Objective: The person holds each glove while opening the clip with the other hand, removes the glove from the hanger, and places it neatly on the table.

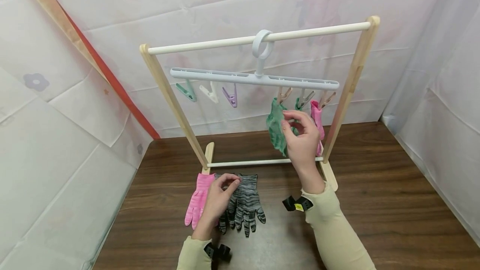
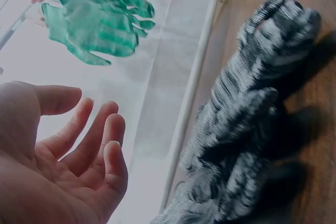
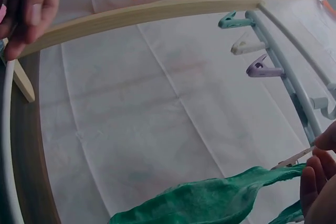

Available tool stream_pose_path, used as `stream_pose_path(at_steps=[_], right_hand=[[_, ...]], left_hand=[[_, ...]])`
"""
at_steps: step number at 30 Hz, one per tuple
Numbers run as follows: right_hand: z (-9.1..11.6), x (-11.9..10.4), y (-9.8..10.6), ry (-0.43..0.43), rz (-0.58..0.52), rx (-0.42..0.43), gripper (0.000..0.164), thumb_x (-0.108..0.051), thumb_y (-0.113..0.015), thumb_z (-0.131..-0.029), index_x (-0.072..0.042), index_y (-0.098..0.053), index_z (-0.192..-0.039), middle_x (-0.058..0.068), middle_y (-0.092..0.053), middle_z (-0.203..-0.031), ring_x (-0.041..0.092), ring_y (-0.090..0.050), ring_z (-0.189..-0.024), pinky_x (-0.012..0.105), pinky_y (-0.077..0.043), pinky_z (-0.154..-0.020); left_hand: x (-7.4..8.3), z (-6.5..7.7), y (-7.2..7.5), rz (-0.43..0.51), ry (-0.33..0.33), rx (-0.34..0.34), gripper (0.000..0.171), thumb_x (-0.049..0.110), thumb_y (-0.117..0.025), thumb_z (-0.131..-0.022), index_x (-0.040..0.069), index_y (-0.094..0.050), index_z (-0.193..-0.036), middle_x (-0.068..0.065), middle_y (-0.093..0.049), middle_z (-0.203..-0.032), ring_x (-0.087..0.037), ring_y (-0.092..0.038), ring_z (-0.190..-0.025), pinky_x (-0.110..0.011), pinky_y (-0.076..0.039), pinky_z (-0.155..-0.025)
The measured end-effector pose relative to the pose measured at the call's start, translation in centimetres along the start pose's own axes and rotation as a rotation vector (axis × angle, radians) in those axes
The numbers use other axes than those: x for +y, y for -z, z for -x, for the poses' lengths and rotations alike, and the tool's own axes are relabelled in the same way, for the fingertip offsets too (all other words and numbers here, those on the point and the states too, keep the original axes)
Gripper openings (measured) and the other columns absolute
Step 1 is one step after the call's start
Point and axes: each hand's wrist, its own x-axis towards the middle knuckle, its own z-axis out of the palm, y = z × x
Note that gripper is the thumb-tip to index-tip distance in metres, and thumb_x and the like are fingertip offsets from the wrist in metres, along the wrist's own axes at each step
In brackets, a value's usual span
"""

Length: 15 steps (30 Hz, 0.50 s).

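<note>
My right hand (image 1: pixel 303 136) is raised in front of a green glove (image 1: pixel 276 126), thumb and fingers loosely bent with a gap between their tips. A beige clip (image 1: pixel 283 95) on the pale blue hanger (image 1: pixel 232 77) bears this glove. In the right wrist view the fingers are close to the clip and cuff; contact is unclear. More green cloth (image 1: pixel 298 104) and a pink glove (image 1: pixel 316 116) hang to the right, partly hidden. My left hand (image 1: pixel 218 199), fingers relaxed and holding nothing, hovers over a pink glove (image 1: pixel 195 207) and grey-black striped gloves (image 1: pixel 248 203) on the table.
The hanger's ring (image 1: pixel 261 45) hangs from the top bar of a wooden rack (image 1: pixel 356 74). Green (image 1: pixel 186 91), white (image 1: pixel 210 93) and purple (image 1: pixel 231 96) clips dangle from the hanger's left half, bearing nothing. A low white rod (image 1: pixel 247 163) crosses behind the gloves.
</note>
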Motion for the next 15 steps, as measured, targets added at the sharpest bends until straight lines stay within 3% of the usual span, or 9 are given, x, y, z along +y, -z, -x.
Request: stream_pose_path(at_steps=[5, 7, 11, 15], right_hand=[[0.3, 0.6, 0.0, -0.041, 0.039, 0.034, 0.022, 0.022, -0.065, -0.083, 0.018, -0.063, -0.104, 0.031, -0.062, -0.103, 0.038, -0.06, -0.096, 0.029, -0.051, -0.081], [0.4, 0.9, 0.0, -0.049, 0.059, 0.042, 0.025, 0.021, -0.066, -0.083, 0.017, -0.062, -0.108, 0.032, -0.063, -0.104, 0.043, -0.059, -0.096, 0.028, -0.051, -0.08], [0.6, 1.7, 0.1, -0.069, 0.072, 0.075, 0.031, 0.019, -0.067, -0.083, 0.017, -0.06, -0.112, 0.032, -0.062, -0.11, 0.047, -0.058, -0.097, 0.027, -0.051, -0.079], [0.6, 2.3, 0.2, -0.092, 0.094, 0.098, 0.034, 0.017, -0.069, -0.083, 0.016, -0.059, -0.115, 0.03, -0.061, -0.113, 0.048, -0.057, -0.099, 0.039, -0.052, -0.08]], left_hand=[[3.5, 1.0, 0.3, 0.036, 0.006, -0.035, 0.013, 0.008, -0.063, -0.098, 0.0, -0.069, -0.106, -0.015, -0.07, -0.107, -0.027, -0.062, -0.1, -0.034, -0.047, -0.082], [3.8, 1.1, 0.3, 0.068, 0.006, -0.047, 0.014, 0.007, -0.062, -0.098, -0.002, -0.068, -0.106, -0.014, -0.07, -0.107, -0.029, -0.062, -0.102, -0.037, -0.048, -0.085], [2.7, 0.8, 0.1, 0.141, -0.01, -0.066, 0.013, 0.01, -0.063, -0.098, 0.003, -0.069, -0.107, -0.012, -0.07, -0.11, -0.033, -0.061, -0.107, -0.039, -0.048, -0.09], [2.9, 0.9, 0.0, 0.178, -0.05, -0.09, 0.015, 0.016, -0.063, -0.099, 0.006, -0.069, -0.108, -0.016, -0.068, -0.113, -0.034, -0.06, -0.109, -0.04, -0.047, -0.092]])
